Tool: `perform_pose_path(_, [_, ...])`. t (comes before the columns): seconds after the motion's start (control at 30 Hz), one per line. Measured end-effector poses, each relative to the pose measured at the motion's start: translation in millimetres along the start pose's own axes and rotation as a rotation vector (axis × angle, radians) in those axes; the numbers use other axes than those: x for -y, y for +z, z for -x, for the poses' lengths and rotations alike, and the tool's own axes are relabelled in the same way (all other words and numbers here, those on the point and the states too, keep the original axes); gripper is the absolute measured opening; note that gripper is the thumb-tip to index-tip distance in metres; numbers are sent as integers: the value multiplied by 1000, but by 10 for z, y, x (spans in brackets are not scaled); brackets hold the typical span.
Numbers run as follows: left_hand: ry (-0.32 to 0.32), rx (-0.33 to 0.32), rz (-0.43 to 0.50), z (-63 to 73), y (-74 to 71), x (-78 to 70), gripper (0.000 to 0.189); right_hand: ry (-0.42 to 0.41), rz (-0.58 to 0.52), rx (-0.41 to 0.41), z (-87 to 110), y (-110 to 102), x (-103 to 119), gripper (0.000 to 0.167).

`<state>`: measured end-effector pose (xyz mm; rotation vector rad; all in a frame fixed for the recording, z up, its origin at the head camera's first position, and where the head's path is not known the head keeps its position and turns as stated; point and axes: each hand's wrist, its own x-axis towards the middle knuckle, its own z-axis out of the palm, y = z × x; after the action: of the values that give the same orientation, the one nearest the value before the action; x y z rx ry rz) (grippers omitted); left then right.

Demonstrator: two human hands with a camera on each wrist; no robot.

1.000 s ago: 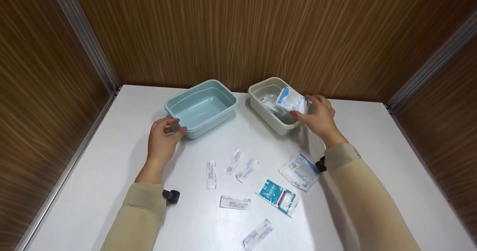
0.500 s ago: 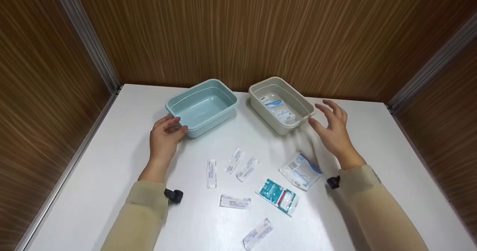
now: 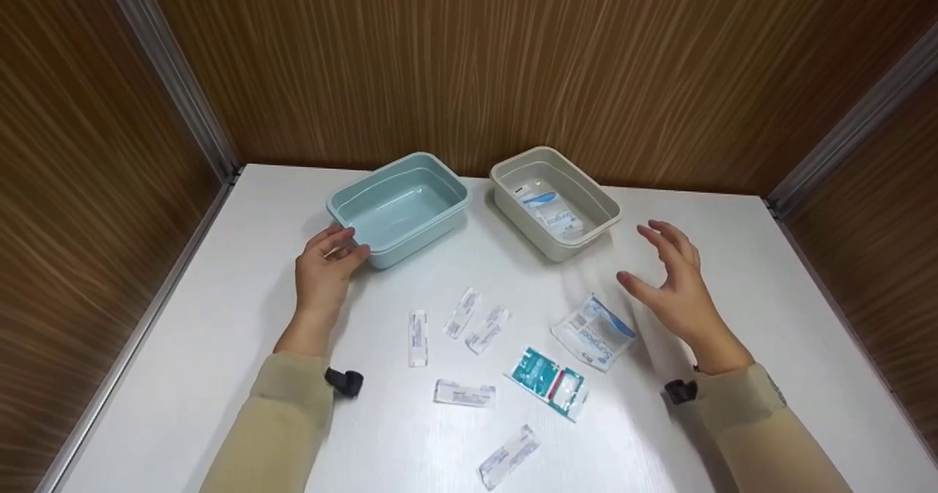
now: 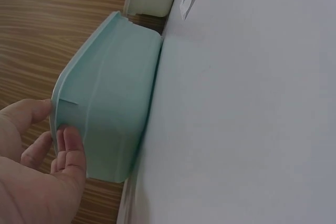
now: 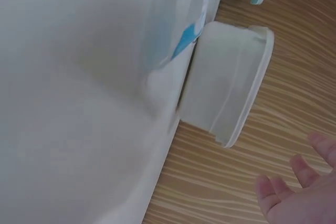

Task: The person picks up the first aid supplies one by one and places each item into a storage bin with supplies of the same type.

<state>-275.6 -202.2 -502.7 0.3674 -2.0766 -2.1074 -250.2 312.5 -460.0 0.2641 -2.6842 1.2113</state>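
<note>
My left hand (image 3: 322, 269) grips the rim at the near-left end of a light blue plastic basin (image 3: 421, 242). In the left wrist view, fingertips (image 4: 72, 139) lie against the basin's outer wall, and another fingertip is right at the rim. My right hand (image 3: 678, 288) holds nothing, its fingers and thumb spread, right of the beige basin (image 3: 524, 218). Inside that basin lie white-and-blue packets (image 3: 555, 215) lettered "Surgical". Nearest my right hand on the table is another such packet (image 3: 595, 334), also seen blurred in the right wrist view.
A teal-and-white packet (image 3: 546, 382) lies on the white table (image 3: 381, 434). Several narrow white paper packets (image 3: 465, 393) are spread across the table's middle and front. Wood-grain panels (image 3: 469, 61) stand at the back and both sides.
My right hand let go of a white-and-blue packet, which dropped into the beige basin. The hand then moved right and toward me, fingers spreading. My left hand stayed at the blue basin.
</note>
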Motion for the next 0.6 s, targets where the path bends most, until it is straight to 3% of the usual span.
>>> perform_pose_path(0.2, [-18, 16, 24, -10, -34, 12, 54, -41, 2, 27, 158, 49, 32, 85])
perform_pose_path(0.37, [-6, 17, 55, -49, -48, 42, 55, -28, 17, 79, 265, 69, -15, 91])
perform_pose_path(0.47, [6, 23, 80, -76, -57, 81, 56, -10, 24, 175, 305, 64, -65, 101])
perform_pose_path(0.6, [7, 26, 123, -77, -70, 148, 56, 3, 69, 364, 353, 60, -140, 116])
